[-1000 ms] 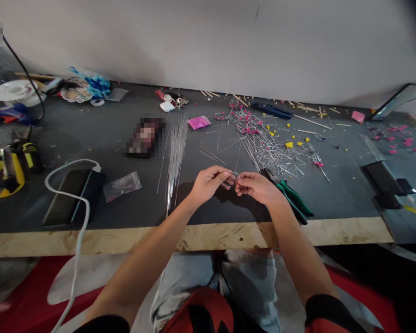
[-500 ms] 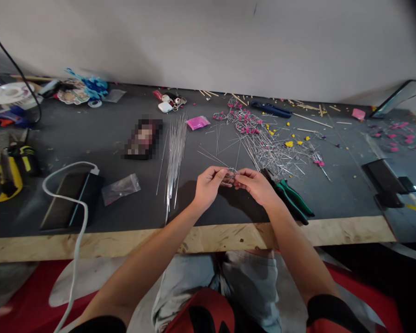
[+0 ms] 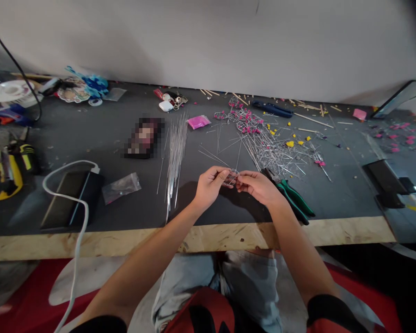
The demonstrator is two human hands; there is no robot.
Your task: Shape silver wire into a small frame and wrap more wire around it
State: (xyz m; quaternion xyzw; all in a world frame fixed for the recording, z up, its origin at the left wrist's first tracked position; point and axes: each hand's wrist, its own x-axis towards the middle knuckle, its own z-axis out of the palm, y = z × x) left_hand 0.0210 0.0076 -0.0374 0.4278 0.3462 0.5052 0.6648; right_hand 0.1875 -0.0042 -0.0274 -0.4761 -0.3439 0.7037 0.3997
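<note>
- Two hands met above the near middle of the dark table (image 3: 90, 138): the left hand (image 3: 210, 187) and the right hand (image 3: 258, 187), each pinching one end of a single small bent wire piece (image 3: 230, 178) between fingertips.
- The wire piece hung just above the tabletop, between the two hands; its exact shape was too small to tell.
- One pair of green-handled pliers (image 3: 293, 201) lay just right of the right hand, partly hidden by that wrist.
- One bundle of straight wires (image 3: 175, 157) lay left of the left hand; too many to count.
- One tangled heap of wires with pink and yellow bits (image 3: 270, 145) lay farther back on the right.
- One blue-handled tool (image 3: 272, 109) lay at the far edge.
- One pink packet (image 3: 198, 122), one clear plastic bag (image 3: 121, 187) and one white cable (image 3: 78, 222) lay to the left.
</note>
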